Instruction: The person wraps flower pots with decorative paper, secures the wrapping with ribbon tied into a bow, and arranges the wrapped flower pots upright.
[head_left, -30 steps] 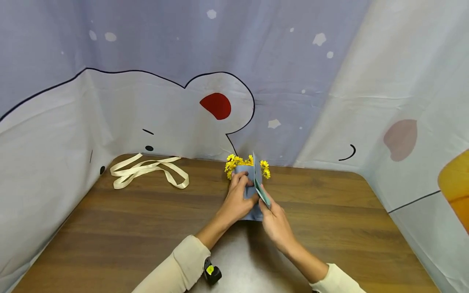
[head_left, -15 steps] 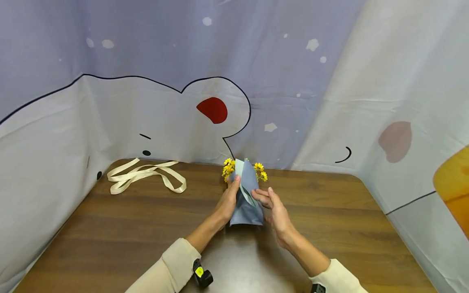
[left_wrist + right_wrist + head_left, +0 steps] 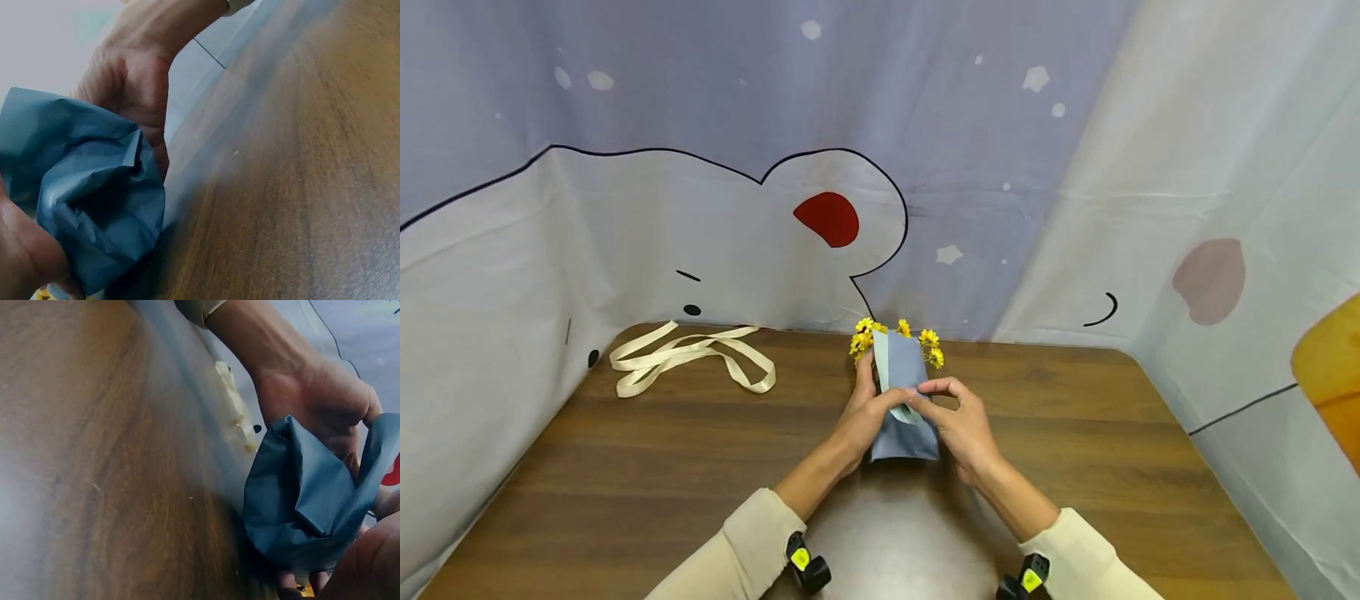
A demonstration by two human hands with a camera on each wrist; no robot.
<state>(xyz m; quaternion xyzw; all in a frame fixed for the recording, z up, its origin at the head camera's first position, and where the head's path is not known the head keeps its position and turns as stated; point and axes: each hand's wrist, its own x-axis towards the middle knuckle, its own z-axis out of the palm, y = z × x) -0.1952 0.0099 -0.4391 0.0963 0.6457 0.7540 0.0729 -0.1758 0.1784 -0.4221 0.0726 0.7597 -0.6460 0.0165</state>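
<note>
Blue-grey wrapping paper with a pale green inner side is folded round a bunch of yellow flowers. The blooms stick out beyond its far end. My left hand grips the bundle from the left, its thumb reaching over the front fold. From the right, my right hand holds the paper, thumb and index finger pinching near the left thumb. Both wrist views show the crumpled open lower end of the paper, with hands on either side. Fingers behind the bundle are partly hidden.
A cream ribbon lies in loose loops on the wooden table, toward the back left. A printed fabric curtain hangs close behind the table's far edge and along its sides.
The upright paper flap has been laid over the front of the bundle. My left hand has moved to the left side; my right hand left the flap's edge, then came back to pinch the paper.
</note>
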